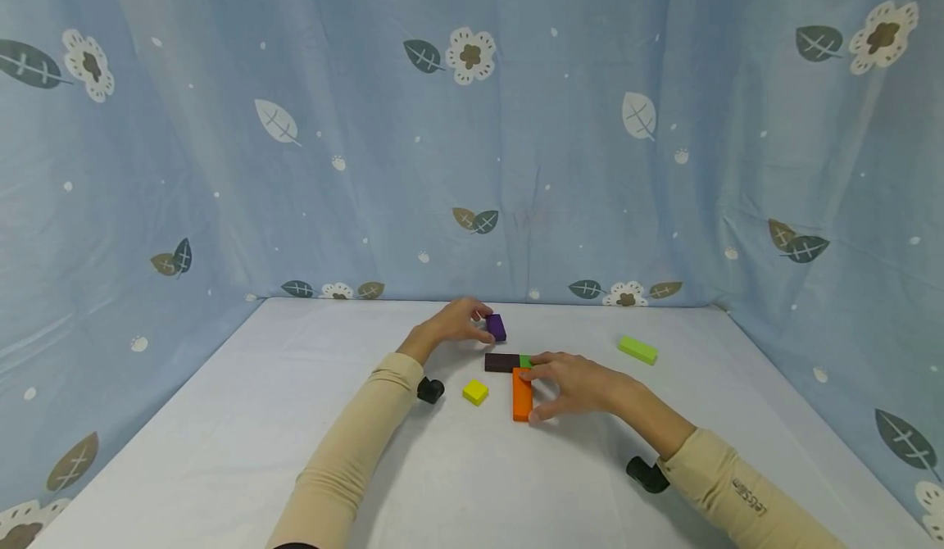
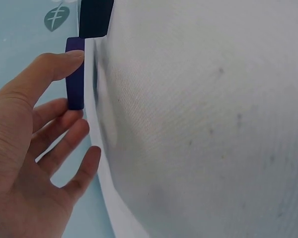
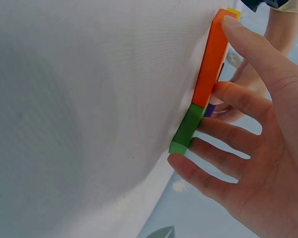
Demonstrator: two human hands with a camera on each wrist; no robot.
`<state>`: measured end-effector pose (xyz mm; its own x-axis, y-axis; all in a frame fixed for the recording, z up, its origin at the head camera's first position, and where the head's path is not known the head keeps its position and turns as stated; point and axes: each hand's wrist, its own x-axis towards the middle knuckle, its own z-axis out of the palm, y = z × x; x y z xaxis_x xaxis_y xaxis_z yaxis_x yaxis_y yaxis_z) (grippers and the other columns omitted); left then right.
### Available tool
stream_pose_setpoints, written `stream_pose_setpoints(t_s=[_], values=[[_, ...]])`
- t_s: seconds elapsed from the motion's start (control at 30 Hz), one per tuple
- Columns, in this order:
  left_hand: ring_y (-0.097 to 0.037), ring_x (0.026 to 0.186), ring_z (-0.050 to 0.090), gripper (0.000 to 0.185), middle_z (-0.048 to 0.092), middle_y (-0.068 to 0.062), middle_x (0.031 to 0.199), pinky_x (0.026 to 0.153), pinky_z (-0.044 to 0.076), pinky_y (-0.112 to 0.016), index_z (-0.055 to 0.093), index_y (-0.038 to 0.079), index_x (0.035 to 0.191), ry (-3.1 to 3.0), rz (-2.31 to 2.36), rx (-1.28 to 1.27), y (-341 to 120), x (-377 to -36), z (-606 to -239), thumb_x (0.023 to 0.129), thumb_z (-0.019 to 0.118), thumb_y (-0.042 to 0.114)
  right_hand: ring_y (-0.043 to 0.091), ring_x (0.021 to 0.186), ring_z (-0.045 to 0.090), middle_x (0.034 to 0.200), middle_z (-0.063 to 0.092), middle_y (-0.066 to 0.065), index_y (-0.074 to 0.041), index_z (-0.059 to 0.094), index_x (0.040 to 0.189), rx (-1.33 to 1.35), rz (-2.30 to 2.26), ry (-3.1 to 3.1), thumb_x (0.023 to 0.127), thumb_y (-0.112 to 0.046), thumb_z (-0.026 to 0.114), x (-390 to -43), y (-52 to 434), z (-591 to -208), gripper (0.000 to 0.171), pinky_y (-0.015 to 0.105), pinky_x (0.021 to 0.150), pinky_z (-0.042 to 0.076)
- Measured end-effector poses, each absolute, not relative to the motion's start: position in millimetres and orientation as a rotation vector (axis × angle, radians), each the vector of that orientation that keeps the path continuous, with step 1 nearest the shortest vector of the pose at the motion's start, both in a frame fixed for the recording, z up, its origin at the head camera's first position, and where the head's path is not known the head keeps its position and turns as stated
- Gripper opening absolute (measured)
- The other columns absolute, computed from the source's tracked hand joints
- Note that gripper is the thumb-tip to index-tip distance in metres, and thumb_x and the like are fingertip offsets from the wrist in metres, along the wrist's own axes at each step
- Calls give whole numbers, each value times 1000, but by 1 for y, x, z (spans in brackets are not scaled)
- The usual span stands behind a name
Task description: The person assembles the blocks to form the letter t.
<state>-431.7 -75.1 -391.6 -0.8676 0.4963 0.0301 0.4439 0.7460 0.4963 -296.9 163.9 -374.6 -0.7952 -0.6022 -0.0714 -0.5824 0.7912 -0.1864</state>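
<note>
L hand (image 1: 459, 322) pinches purple block (image 1: 496, 327) at far mid desk (image 1: 221, 418), just beyond dark block (image 1: 502, 362). R hand (image 1: 571, 385), fingers spread, touches orange block (image 1: 522, 395), long axis running toward person, green block (image 1: 525, 360) at its far end.

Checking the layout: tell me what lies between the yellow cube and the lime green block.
In the head view, the orange block and the right hand touching it lie between the yellow cube and the lime green block.
</note>
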Motion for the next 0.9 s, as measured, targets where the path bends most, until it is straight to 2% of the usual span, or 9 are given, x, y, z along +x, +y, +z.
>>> stream_pose_setpoints(t_s=[0.43, 0.9], values=[[-22, 106, 54, 61, 59, -8, 115, 89, 46, -35, 56, 10, 124, 2827, 769, 838, -72, -430, -387, 71, 75, 37, 31, 124, 43, 138, 44, 8, -25, 56, 125, -937, -246, 2848, 66, -65, 64, -297, 164, -376, 71, 53, 98, 37], [-21, 105, 54, 60, 59, -5, 115, 88, 47, -33, 57, 13, 123, 2831, 747, 835, -68, -429, -386, 72, 74, 39, 31, 125, 43, 139, 44, 8, -26, 56, 125, -919, -259, 2844, 66, -63, 65, -296, 164, -374, 70, 53, 99, 36]])
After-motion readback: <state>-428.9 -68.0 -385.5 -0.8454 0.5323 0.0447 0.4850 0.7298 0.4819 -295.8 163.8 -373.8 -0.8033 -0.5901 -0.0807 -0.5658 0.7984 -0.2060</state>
